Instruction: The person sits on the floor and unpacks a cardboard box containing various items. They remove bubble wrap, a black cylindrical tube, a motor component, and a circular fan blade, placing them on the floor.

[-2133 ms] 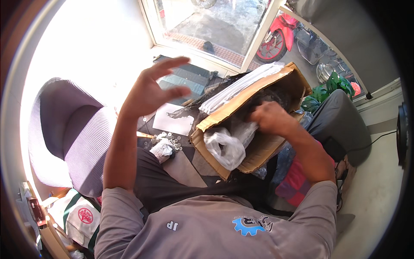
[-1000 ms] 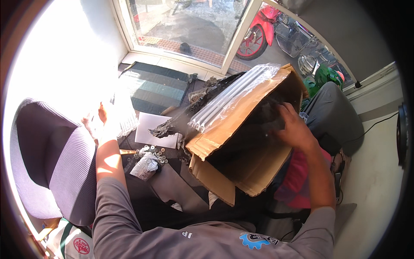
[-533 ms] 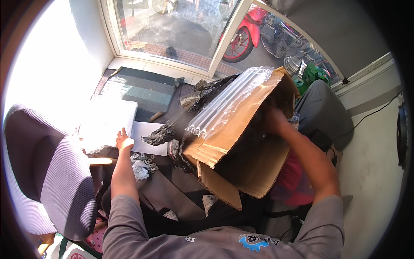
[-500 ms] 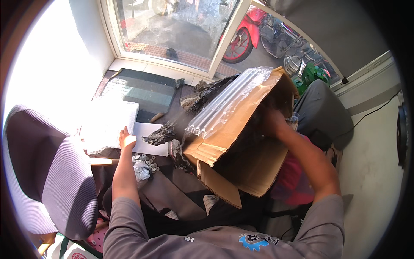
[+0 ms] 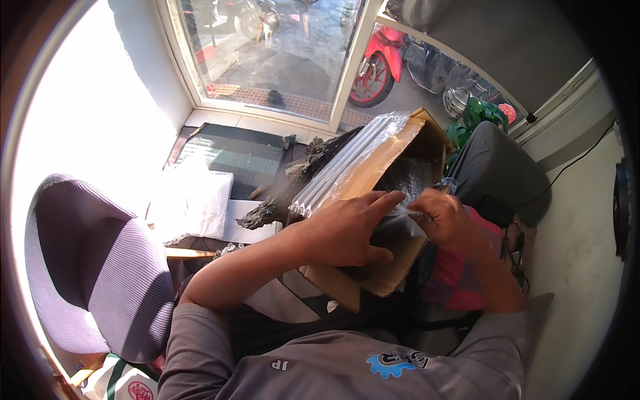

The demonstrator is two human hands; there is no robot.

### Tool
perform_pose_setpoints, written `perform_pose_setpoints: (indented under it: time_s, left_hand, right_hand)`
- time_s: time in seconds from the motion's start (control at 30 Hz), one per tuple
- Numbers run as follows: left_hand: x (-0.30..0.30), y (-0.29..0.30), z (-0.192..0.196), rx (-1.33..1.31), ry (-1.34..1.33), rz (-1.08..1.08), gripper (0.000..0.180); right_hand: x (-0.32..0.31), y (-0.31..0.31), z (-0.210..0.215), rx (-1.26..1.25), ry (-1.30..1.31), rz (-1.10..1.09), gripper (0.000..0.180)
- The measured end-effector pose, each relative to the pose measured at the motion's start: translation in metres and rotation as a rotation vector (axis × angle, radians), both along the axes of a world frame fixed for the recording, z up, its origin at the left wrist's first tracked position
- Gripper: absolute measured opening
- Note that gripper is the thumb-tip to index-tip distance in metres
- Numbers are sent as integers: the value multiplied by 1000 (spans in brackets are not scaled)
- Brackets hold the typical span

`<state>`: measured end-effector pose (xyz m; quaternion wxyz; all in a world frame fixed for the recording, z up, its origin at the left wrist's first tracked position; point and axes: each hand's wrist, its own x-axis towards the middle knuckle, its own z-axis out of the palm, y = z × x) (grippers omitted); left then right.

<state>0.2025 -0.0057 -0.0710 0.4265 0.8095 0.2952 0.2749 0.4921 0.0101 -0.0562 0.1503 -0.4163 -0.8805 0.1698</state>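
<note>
An open cardboard box (image 5: pixel 421 137) lies tilted on its side in front of me, its flaps toward my body. Clear bubble wrap (image 5: pixel 412 175) shows inside the opening. My right hand (image 5: pixel 445 219) is at the box mouth, finger and thumb pinched on an edge of that wrap. Beside it is my left hand (image 5: pixel 353 230), its fingers stretched toward the wrap and its thumb apart; whether the fingertips touch the wrap is hard to tell. A clear air-column cushion (image 5: pixel 357 159) lies along the top of the box.
At left, a white wrapped package (image 5: pixel 200 200) lies over a white board (image 5: pixel 248 225). Crumpled black plastic (image 5: pixel 260 215) is by the box. A grey ribbed chair (image 5: pixel 127 280) stands left, a pink-red bundle (image 5: pixel 460 277) right. Beyond the glass door is a red motorcycle (image 5: pixel 380 67).
My left hand has left the white package and swung right to the box opening. My right hand has come out from deep inside the box to its mouth, pinching bubble wrap.
</note>
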Motion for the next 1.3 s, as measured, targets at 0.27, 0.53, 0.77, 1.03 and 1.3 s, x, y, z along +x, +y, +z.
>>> perform_pose_setpoints:
  time_s: [0.27, 0.53, 0.77, 1.03, 1.3]
  left_hand:
    - [3, -20, -69, 313, 224, -178, 65]
    - [-58, -34, -79, -227, -246, 12, 42]
    - [-66, -44, -66, -530, -861, 545, 32]
    - [-143, 58, 32, -221, -1495, -90, 115]
    - [-22, 65, 30, -143, -1209, 447, 69]
  right_hand:
    - [-37, -54, 7, -145, 242, 367, 31]
    - [1, 90, -28, -343, -252, 170, 66]
    - [-27, 133, -14, -649, 239, 160, 69]
    - [-91, 158, 216, -46, 907, 265, 35]
    - [-245, 62, 266, 170, 627, 549, 63]
